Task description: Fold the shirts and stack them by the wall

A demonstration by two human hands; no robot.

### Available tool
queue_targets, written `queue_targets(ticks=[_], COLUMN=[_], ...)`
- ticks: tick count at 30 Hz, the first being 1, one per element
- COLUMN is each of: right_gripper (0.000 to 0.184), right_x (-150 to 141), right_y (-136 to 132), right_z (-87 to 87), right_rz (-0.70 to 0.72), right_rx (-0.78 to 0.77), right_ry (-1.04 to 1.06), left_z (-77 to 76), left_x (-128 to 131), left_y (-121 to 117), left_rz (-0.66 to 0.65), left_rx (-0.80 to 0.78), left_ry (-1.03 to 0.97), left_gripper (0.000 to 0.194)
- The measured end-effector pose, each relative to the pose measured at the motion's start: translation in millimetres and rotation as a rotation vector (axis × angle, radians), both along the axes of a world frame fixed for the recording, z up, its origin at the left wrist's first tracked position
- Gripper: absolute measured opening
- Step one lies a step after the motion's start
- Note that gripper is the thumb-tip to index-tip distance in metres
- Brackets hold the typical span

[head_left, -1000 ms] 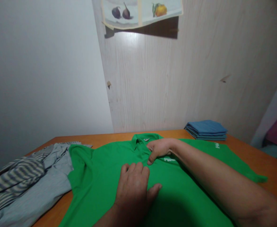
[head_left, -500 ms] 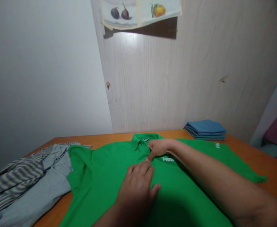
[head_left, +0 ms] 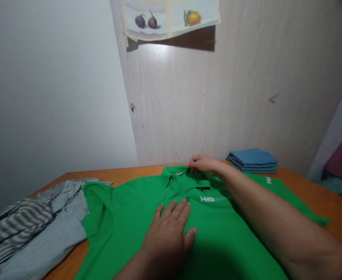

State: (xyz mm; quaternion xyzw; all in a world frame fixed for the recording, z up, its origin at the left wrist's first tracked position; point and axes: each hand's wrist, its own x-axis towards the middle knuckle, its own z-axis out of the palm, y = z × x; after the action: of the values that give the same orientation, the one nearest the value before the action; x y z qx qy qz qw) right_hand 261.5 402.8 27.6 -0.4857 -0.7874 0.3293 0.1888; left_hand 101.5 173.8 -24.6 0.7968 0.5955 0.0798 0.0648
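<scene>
And here's the green polo shirt (head_left: 124, 221), spread front-up across the orange tabletop (head_left: 67, 268), sleeves out to both sides, white lettering (head_left: 208, 199) on the chest, soft creases near the left sleeve. The left hand (head_left: 171, 229) lies open and flat, palm down on the chest just below the placket, fingers pointing away, thumb out to the side. Up at the neckline, the right hand (head_left: 201, 163) has its fingers drawn together, pinching the collar (head_left: 166, 177) by its right-hand edge, the forearm slanting in low from the right, wrist bent over.
</scene>
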Motion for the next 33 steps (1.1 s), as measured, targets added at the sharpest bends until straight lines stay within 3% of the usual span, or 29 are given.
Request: queue_targets(ticks=[6, 13, 20, 28, 33], right_gripper=[0.027, 0.050, 0.017, 0.018, 0.013], right_x=[24.4, 27.1, 10.4, -4.2, -5.8], right_y=[26.1, 32.0, 29.7, 30.0, 26.2], right_z=[-1.2, -14.1, -24.5, -31.0, -36.8], right_rz=[-0.173, -0.180, -0.254, -0.279, -0.222], right_rx=[0.150, 0.169, 0.064, -0.144, -0.164], right_ry=[-0.252, -0.392, -0.192, 0.226, 0.316], left_z=[-1.9, 0.9, 0.5, -1.6, -0.7], left_x=[-2.5, -2.1, -2.6, -3.0, -2.1], left_y=[0.6, 1.3, 2.7, 1.8, 1.9], left_rz=[-0.007, 0.006, 0.005, 0.001, -0.003], left_rx=[-0.019, -0.056, -0.067, -0.042, -0.041], left_ry=[-0.013, -0.010, -0.006, -0.012, -0.013], left_gripper=[0.061, 0.063, 0.063, 0.062, 0.062])
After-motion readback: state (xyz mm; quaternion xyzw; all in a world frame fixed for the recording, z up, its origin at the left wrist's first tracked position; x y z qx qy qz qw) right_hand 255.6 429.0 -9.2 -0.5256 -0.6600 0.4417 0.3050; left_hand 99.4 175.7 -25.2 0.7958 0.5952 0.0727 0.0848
